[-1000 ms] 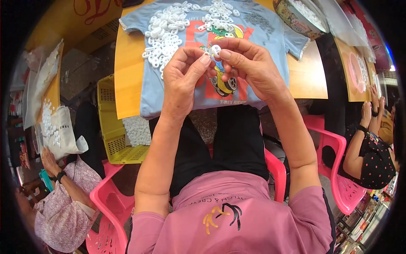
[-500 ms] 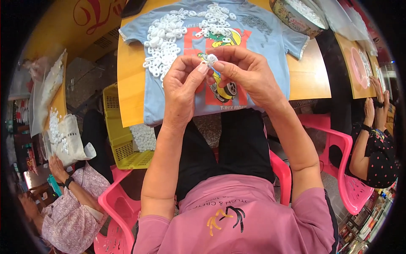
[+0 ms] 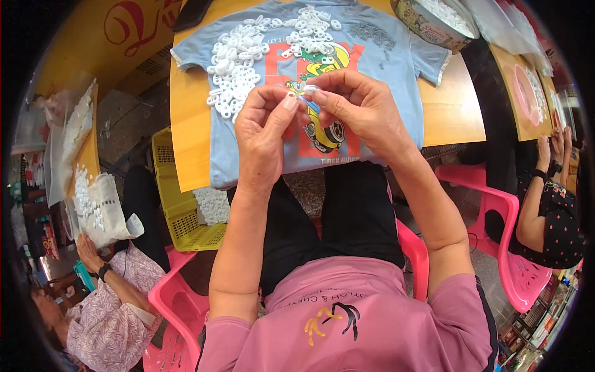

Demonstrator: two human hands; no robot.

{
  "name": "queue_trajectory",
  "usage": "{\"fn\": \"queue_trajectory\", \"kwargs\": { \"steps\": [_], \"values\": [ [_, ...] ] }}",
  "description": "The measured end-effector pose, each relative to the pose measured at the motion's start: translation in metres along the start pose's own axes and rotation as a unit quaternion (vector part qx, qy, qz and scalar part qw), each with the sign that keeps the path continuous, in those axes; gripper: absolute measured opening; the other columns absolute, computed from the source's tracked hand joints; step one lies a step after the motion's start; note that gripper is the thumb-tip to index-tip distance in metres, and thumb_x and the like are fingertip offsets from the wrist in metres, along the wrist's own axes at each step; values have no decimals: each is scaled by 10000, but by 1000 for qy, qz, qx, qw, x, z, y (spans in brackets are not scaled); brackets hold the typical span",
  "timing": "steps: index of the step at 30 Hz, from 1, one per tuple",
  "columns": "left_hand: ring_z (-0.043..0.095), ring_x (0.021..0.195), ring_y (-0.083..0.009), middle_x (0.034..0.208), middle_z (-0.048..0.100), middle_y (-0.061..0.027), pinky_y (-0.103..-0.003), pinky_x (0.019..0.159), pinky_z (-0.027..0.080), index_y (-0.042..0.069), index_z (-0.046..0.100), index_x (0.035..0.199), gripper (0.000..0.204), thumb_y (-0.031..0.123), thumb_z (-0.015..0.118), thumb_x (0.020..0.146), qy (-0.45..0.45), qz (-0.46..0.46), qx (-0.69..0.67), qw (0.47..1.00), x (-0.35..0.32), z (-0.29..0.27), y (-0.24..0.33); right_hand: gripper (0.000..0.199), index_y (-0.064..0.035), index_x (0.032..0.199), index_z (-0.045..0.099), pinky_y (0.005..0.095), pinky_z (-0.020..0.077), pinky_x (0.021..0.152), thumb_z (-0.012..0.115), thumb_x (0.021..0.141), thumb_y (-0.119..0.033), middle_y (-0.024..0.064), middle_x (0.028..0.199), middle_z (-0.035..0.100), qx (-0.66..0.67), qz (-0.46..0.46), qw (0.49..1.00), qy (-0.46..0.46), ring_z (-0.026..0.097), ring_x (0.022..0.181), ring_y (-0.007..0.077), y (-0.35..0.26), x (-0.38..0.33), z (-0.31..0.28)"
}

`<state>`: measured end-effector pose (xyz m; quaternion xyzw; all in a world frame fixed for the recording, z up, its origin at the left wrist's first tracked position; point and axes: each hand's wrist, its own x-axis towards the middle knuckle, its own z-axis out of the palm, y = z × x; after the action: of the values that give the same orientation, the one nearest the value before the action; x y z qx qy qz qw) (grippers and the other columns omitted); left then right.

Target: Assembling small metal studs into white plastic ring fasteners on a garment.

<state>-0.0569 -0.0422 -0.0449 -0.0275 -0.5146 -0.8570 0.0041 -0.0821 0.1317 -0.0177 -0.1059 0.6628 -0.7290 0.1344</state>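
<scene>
Thumb against index finger, the right hand [image 3: 365,115] pinches a small white piece [image 3: 310,89] at its edge, up in front of the chest and above the shirt [image 3: 403,102]. The left hand [image 3: 261,130] meets it from the other side, thumb and index finger drawn together right beside the piece; whether they also grip a small part is too fine to tell.

The piece looks like hard, smooth plastic: I would expect it to be very light, stiff and unlikely to crack, yet small and slick enough to slip from dry fingertips. Its rim seems the best place to take hold, thumb on one side and index finger on the other, leaving the face and any holes free.

Beyond the fingers, similar pieces with holes lie on the shirt: a big heap [image 3: 234,71] to the left and a smaller heap [image 3: 310,34] near the collar. Small grey bits [image 3: 375,34] are scattered to the right of these. The shirt is spread over the table [image 3: 457,105]. A tin [image 3: 427,26] of white parts stands at the far right, and a yellow crate [image 3: 180,217] sits low on the left.
</scene>
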Motion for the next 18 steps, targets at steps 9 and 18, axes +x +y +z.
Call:
{"fn": "queue_trajectory", "kwargs": {
  "steps": [9,18],
  "values": [
    [617,899,-102,1097,622,-78,-230,774,493,13,588,1014,122,80,625,918,-11,42,12,999,0,3,-1,223,9,1110,658,205,510,642,660,914,-96,37,924,655,-160,-94,982,34,602,752,63,9,5,-1],
    [628,841,-104,991,647,-57,-233,758,501,4,591,1008,148,107,641,915,0,20,23,1000,-1,2,-1,214,7,1131,667,201,495,656,620,940,-78,27,949,649,-134,-103,985,34,569,727,58,4,5,6]
  ]
}}
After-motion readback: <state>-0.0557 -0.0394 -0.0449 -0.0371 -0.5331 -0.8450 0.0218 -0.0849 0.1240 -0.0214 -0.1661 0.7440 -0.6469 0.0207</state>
